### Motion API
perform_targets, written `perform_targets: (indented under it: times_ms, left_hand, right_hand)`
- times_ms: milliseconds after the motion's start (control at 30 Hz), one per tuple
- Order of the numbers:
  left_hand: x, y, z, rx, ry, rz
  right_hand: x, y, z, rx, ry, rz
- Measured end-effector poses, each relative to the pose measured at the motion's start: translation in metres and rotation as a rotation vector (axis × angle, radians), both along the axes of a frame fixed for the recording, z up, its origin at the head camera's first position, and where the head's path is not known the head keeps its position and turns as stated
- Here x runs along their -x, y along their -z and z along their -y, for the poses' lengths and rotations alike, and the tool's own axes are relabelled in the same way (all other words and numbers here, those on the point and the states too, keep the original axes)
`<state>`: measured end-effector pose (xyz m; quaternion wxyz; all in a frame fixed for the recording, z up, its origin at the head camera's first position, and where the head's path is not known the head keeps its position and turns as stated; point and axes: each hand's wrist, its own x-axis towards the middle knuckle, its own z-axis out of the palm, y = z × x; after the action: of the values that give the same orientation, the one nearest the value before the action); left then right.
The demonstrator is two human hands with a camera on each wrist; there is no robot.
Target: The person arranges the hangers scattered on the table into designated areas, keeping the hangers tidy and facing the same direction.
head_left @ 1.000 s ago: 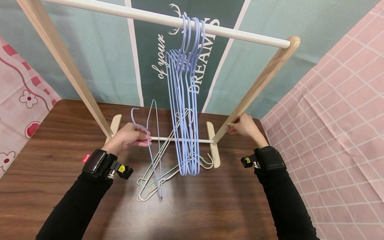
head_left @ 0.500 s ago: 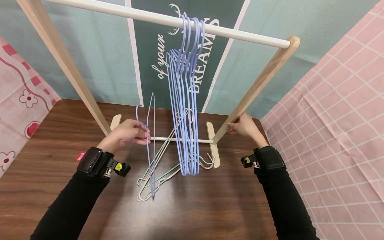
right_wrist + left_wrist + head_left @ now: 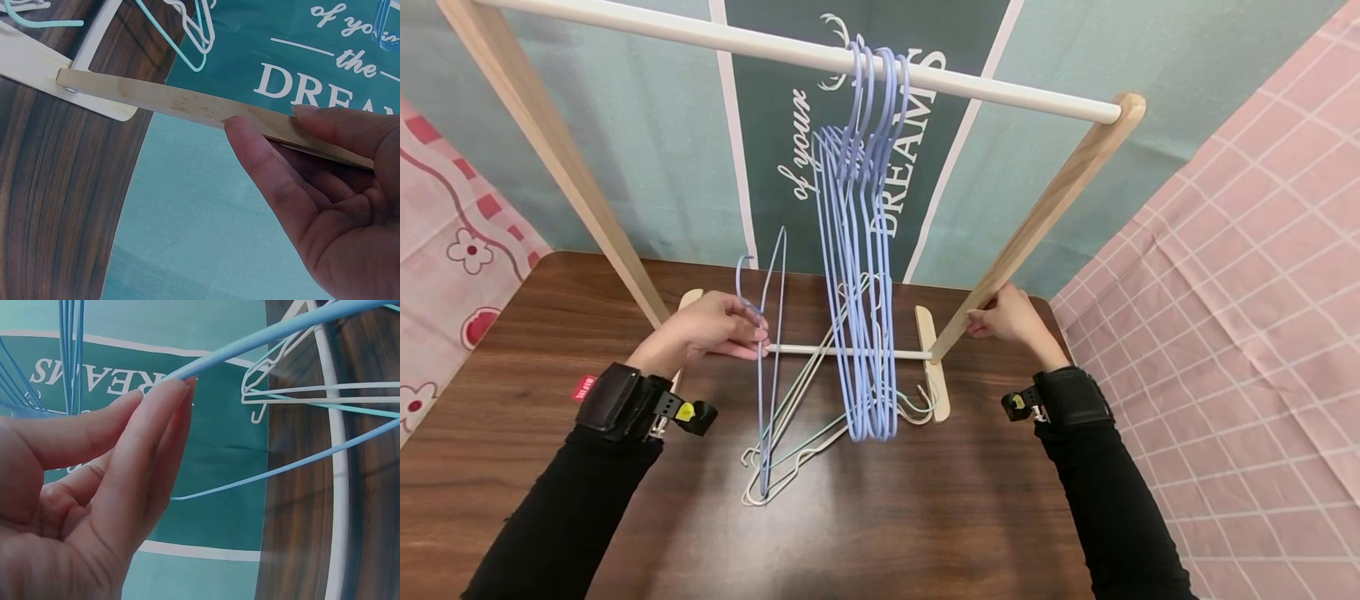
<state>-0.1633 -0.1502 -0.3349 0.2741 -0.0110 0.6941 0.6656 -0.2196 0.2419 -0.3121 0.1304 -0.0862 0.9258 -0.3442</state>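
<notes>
My left hand [image 3: 718, 325] pinches a light blue clothes hanger [image 3: 250, 344] between thumb and fingers, just below its hook. The hanger is held upright, seen nearly edge-on in the head view, its lower end overlapping the white hangers on the table. My right hand [image 3: 1011, 318] grips the right wooden post [image 3: 156, 94] of a garment rack low down, thumb on one side and fingers on the other. Several more blue hangers [image 3: 871, 167] hang bunched on the white top rail [image 3: 700, 35], right of its middle.
White and mint-green hangers [image 3: 294, 400] lie tangled on the dark wooden table [image 3: 895, 517] under the rack. A white lower bar [image 3: 805, 349] joins the rack's feet. The left post [image 3: 565, 175] rises beside my left wrist. Fabric with lettering hangs behind.
My left hand has moved slightly left and back with the blue hanger, whose lower end has swung left. My right hand has stayed on the post.
</notes>
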Motion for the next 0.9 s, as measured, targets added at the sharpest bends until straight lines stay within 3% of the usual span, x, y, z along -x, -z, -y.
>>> perform_targets:
  times_ms: [367, 900]
  left_hand:
    - [0.0, -0.007, 0.004, 0.014, 0.001, -0.05]
    - [0.004, -0.021, 0.006, -0.009, -0.012, -0.06]
  right_hand:
    - [-0.001, 0.0, 0.0, 0.003, 0.011, 0.006]
    - [-0.001, 0.001, 0.0, 0.017, 0.011, -0.005]
